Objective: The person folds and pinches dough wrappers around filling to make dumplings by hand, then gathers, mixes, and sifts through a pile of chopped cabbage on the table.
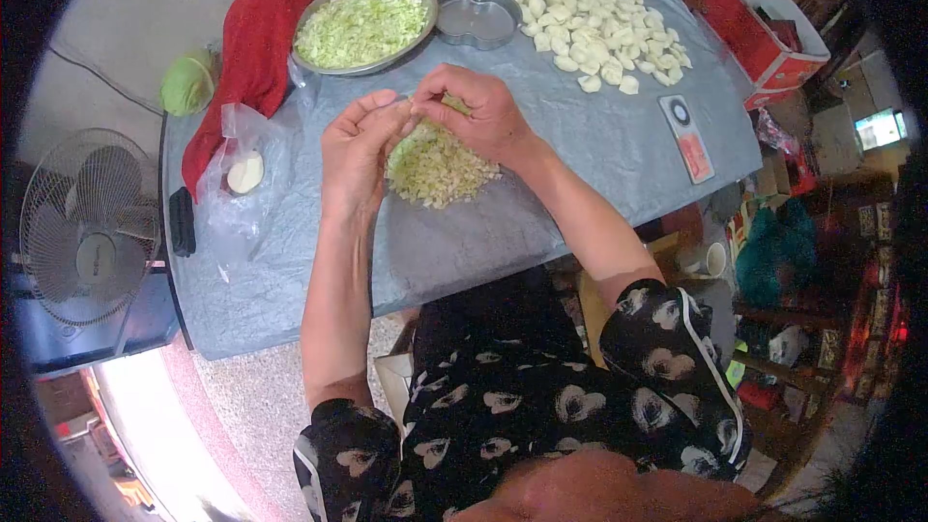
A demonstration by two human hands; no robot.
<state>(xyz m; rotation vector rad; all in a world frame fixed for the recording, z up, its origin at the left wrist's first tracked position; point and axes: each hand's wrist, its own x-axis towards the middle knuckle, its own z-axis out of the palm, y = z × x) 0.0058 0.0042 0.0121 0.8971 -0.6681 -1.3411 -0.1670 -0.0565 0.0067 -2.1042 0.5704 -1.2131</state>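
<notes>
My left hand (pixel 362 140) and my right hand (pixel 474 111) meet above a pile of finely chopped pale green vegetable (pixel 440 174) on the grey covered table (pixel 599 155). The fingertips of both hands are pinched together at one spot. Whatever is between them is too small to make out. Behind the hands stands a round metal tray (pixel 365 24) filled with chopped greens. Beside it lies a lobed metal tin (pixel 477 17).
Many pale dough-like pieces (pixel 599 24) cover the table's back right. A phone (pixel 686 140) lies at right. At left are a red cloth (pixel 253 48), a plastic bag (pixel 246 174) and a fan (pixel 95 222). A red box (pixel 764 39) stands beyond the right edge.
</notes>
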